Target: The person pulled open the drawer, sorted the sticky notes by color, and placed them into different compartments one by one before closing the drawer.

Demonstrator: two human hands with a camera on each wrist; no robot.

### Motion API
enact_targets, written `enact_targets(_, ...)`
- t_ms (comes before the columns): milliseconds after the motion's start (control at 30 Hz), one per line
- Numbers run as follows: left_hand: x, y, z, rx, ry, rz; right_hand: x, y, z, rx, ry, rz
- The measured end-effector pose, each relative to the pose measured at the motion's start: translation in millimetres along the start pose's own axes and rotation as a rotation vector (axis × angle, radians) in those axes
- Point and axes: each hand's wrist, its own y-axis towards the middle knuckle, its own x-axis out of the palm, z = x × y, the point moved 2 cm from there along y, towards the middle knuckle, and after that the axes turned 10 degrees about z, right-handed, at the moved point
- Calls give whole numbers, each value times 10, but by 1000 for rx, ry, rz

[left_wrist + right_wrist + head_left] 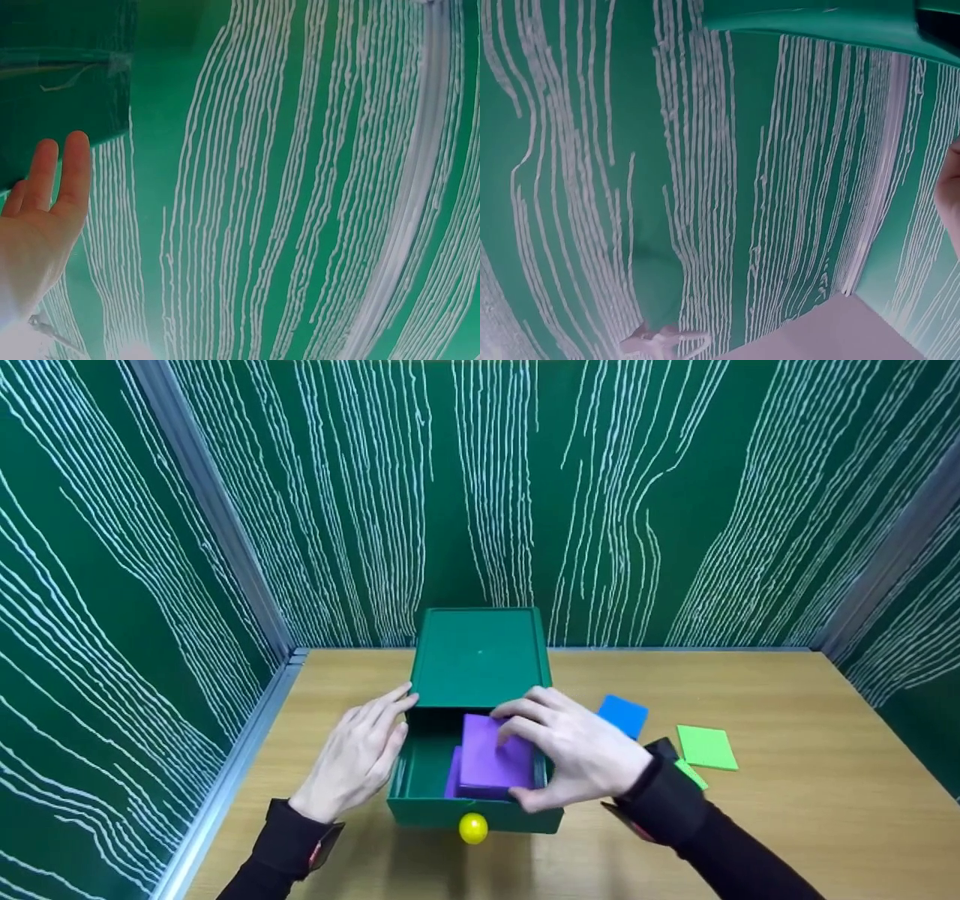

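Observation:
A green box (480, 656) stands on the table with its drawer (427, 780) pulled out, a yellow ball knob (473, 829) on the front. My right hand (581, 750) reaches over the drawer's right side and holds a purple square (487, 757) between curled fingers and thumb. Under it, a second purple piece (453, 776) shows partly inside the drawer. At the box's left side rests my left hand (360, 750), fingers extended and fingertips near the box's front corner. In the left wrist view, straight fingers (75, 172) appear beside the dark green box (67, 97).
Right of the box lie a blue square (626, 714) and a light green square (707, 747) on the wooden table (810, 810). Another light green piece (691, 775) is partly covered by the right sleeve. Green walls (495, 510) with white lines surround the table's back and sides.

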Motion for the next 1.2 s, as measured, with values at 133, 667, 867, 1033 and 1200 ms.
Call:
enact_targets(133, 5, -7, -3, -6, 4, -7, 128, 61, -4, 27, 11, -56)
enact_targets(667, -11, -14, -28, 15, -8, -7, 160, 47, 29, 60, 31, -26)
enact_targets(867, -10, -12, -15, 9, -20, -11, -5, -136, 43, 91, 35, -3)
enact_targets(1033, -10, -14, -10, 0, -17, -17, -98, -323, 92, 108, 10, 18)
enact_targets(1200, -20, -4, 1, -3, -18, -18, -151, -516, 101, 139, -4, 26)
